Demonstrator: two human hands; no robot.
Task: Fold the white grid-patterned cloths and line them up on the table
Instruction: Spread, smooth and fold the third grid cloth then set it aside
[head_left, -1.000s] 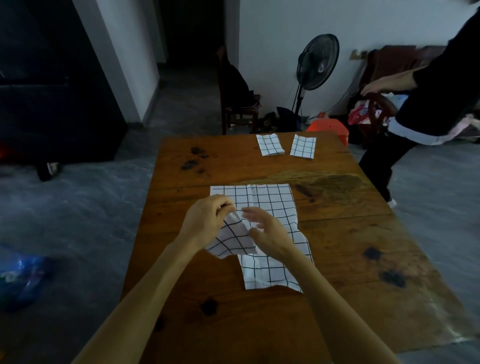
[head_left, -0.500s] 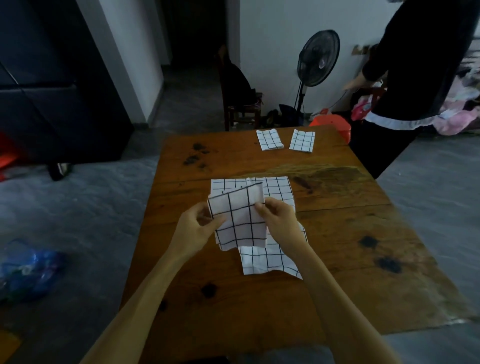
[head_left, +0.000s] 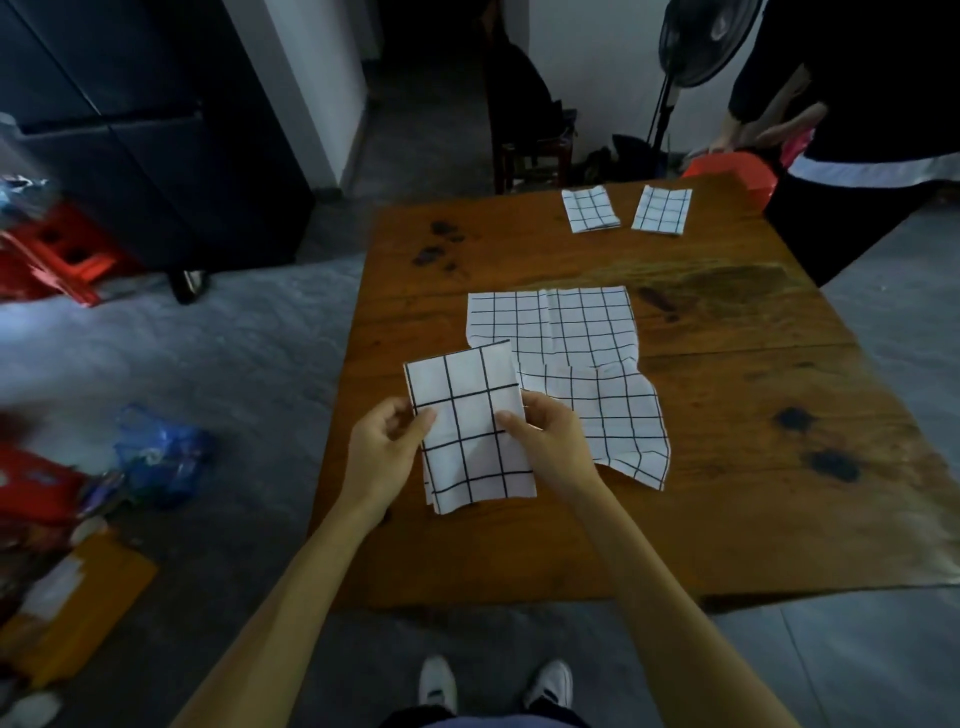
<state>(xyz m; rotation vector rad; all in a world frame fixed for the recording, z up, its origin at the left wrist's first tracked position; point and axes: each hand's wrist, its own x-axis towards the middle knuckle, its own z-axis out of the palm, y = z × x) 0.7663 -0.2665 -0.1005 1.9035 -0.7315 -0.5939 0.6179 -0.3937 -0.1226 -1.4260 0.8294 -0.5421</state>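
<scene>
The left hand (head_left: 387, 444) and the right hand (head_left: 545, 439) hold a folded grid cloth (head_left: 470, 421) between them, above the near-left part of the wooden surface (head_left: 727, 467). Each grip is pinching the cloth: the left thumb lies on the cloth's left edge with the fingers curled behind it, and the right thumb lies on its right edge with the fingers curled under. The folded cloth is a tall rectangle, tilted slightly, its layered edges showing at the lower left corner.

Just behind and to the right of it, two unfolded grid cloths lie flat on the surface. The farther one (head_left: 550, 325) is spread wide, and the nearer one (head_left: 618, 421) is rumpled and overlaps its near edge. The held cloth covers part of both in this view.

At the far edge of the surface, two small folded cloths sit side by side, close but apart: the left one (head_left: 591, 210) and the right one (head_left: 662, 209).

Dark stains mark the wood in several spots. A second person in dark clothing (head_left: 872, 104) stands at the far right corner, beside a standing fan (head_left: 701, 41). A wooden chair (head_left: 530, 150) stands beyond the surface. On the floor to the left lie a blue plastic bag (head_left: 161, 457) and a red stool (head_left: 57, 254). No writing or labels can be read anywhere.
</scene>
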